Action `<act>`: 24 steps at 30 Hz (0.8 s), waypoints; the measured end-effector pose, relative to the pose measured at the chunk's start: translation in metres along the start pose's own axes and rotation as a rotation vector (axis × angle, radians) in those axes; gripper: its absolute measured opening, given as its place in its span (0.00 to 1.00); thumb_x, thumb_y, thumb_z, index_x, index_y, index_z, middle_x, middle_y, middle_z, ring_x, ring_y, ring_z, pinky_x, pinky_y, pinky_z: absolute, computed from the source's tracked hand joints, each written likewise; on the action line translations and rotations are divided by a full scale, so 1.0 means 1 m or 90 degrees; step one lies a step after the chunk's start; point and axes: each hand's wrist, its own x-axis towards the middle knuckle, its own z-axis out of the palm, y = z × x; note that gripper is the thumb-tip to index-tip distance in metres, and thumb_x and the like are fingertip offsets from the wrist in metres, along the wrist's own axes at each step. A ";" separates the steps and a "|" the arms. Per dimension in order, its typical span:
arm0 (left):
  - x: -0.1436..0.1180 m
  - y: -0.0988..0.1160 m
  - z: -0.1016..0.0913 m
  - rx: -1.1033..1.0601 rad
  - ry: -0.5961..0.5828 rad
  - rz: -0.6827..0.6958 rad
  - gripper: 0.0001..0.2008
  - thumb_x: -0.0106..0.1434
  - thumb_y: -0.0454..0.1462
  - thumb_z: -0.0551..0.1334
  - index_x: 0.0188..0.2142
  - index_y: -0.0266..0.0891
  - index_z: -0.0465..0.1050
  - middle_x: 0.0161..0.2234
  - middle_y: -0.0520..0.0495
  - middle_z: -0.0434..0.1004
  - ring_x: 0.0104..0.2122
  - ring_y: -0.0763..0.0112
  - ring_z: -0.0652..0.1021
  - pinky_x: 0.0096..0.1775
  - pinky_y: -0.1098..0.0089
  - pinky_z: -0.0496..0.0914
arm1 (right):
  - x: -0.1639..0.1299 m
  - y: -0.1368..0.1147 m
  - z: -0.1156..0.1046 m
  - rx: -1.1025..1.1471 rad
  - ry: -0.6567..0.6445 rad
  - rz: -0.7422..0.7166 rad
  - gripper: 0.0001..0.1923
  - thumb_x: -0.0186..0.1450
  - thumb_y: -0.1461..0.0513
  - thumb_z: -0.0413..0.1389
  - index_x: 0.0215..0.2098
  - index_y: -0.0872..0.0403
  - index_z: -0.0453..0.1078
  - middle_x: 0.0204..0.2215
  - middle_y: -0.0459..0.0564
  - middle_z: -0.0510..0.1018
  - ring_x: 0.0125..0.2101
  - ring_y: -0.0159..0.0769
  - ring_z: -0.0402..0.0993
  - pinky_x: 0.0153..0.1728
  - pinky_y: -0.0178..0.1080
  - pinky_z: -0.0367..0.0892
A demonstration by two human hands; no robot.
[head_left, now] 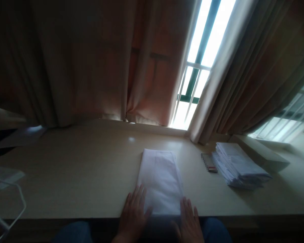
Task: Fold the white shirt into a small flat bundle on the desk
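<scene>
Dim room, beige worktop [91, 175] under curtained window [202, 50]. Folded white cloth [160, 180] at near edge, centre. Left hand [134, 216] & right hand [190, 221] flat, fingers spread, on cloth's near corners. Cloth stack [239, 165] to right.

two bare hands in shot, left hand [133, 216] and right hand [190, 221], no gloves, no rings or watch that can be made out in this dim light. wrists bare too, no sleeve showing. below them, blue trousers [73, 234], looks like denim, on both knees.
</scene>
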 end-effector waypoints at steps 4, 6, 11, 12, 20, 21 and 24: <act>0.001 -0.001 0.000 0.014 0.003 0.003 0.33 0.65 0.51 0.53 0.65 0.39 0.55 0.66 0.41 0.54 0.65 0.55 0.56 0.61 0.51 0.57 | 0.009 -0.013 -0.024 0.000 -0.005 0.017 0.43 0.66 0.39 0.39 0.68 0.59 0.50 0.66 0.59 0.46 0.66 0.55 0.38 0.62 0.64 0.40; 0.000 -0.002 -0.001 0.014 0.004 0.005 0.33 0.64 0.51 0.53 0.65 0.38 0.55 0.65 0.40 0.55 0.65 0.54 0.57 0.60 0.51 0.59 | 0.020 -0.036 -0.047 0.010 0.034 -0.003 0.41 0.68 0.41 0.39 0.68 0.60 0.47 0.67 0.58 0.43 0.67 0.54 0.34 0.63 0.63 0.37; -0.001 0.000 -0.004 -0.045 0.031 0.019 0.30 0.64 0.40 0.53 0.66 0.41 0.53 0.65 0.44 0.57 0.64 0.58 0.60 0.60 0.55 0.62 | 0.060 -0.124 -0.097 0.123 0.018 -0.214 0.34 0.71 0.48 0.40 0.69 0.56 0.46 0.68 0.52 0.43 0.67 0.45 0.32 0.66 0.54 0.38; -0.002 0.002 -0.005 -0.068 0.039 0.009 0.31 0.64 0.37 0.52 0.67 0.43 0.50 0.65 0.45 0.57 0.64 0.61 0.60 0.60 0.57 0.63 | 0.067 -0.140 -0.100 0.145 0.007 -0.248 0.33 0.71 0.49 0.40 0.69 0.56 0.46 0.68 0.52 0.44 0.67 0.45 0.33 0.66 0.53 0.38; 0.001 0.016 0.008 -0.105 0.061 -0.036 0.30 0.64 0.34 0.50 0.65 0.48 0.53 0.65 0.48 0.57 0.63 0.55 0.62 0.54 0.49 0.69 | 0.098 -0.192 -0.070 0.186 -0.082 -0.219 0.39 0.68 0.45 0.45 0.68 0.61 0.49 0.67 0.60 0.49 0.67 0.52 0.39 0.64 0.56 0.41; 0.003 0.017 0.006 -0.101 0.056 -0.037 0.29 0.64 0.34 0.49 0.65 0.48 0.54 0.65 0.48 0.57 0.63 0.55 0.61 0.54 0.48 0.69 | 0.100 -0.193 -0.064 0.181 -0.081 -0.212 0.39 0.68 0.45 0.46 0.68 0.61 0.49 0.67 0.60 0.49 0.67 0.52 0.38 0.64 0.56 0.40; 0.010 0.020 -0.004 -0.103 0.056 -0.059 0.30 0.64 0.33 0.49 0.65 0.49 0.54 0.66 0.48 0.55 0.65 0.56 0.56 0.57 0.47 0.64 | 0.110 -0.196 -0.051 0.172 -0.077 -0.194 0.40 0.68 0.45 0.46 0.68 0.63 0.48 0.67 0.62 0.46 0.67 0.52 0.37 0.65 0.55 0.38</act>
